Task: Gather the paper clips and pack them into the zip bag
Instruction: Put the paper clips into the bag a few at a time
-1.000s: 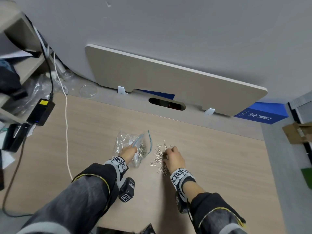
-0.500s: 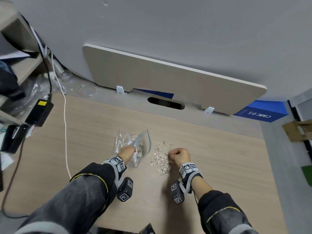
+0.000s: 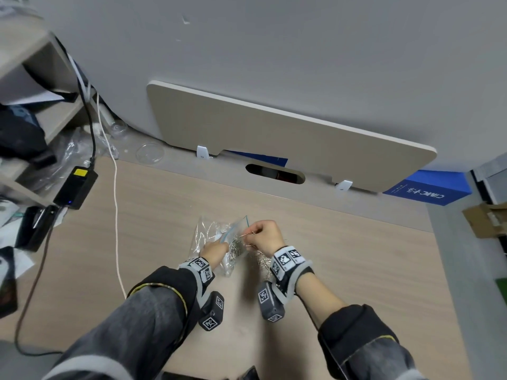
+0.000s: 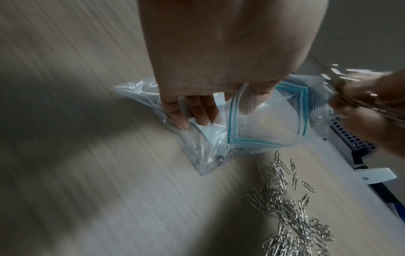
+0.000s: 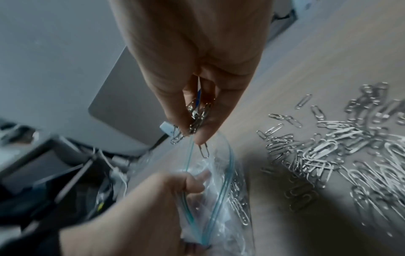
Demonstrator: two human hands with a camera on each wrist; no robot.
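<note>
A clear zip bag (image 3: 219,237) with a blue seal lies on the wooden desk, its mouth held wide. My left hand (image 3: 215,252) grips the bag's edge (image 4: 232,107), fingers inside the plastic. My right hand (image 3: 263,235) hovers just over the mouth, pinching a bunch of silver paper clips (image 5: 197,117); one clip dangles from the bunch. Some clips (image 5: 238,199) lie inside the bag (image 5: 210,190). A loose pile of paper clips (image 4: 291,213) (image 5: 342,155) sits on the desk to the right of the bag, partly hidden by my right wrist in the head view.
A black power adapter (image 3: 75,187) and a white cable (image 3: 116,215) lie at the desk's left. A shelf with clutter (image 3: 24,127) stands far left. A beige panel (image 3: 288,138) leans on the wall behind; a blue box (image 3: 428,192) sits back right.
My right hand has lifted a pinch of clips off the pile and moved left to above the bag's mouth. My left hand has kept its hold on the bag.
</note>
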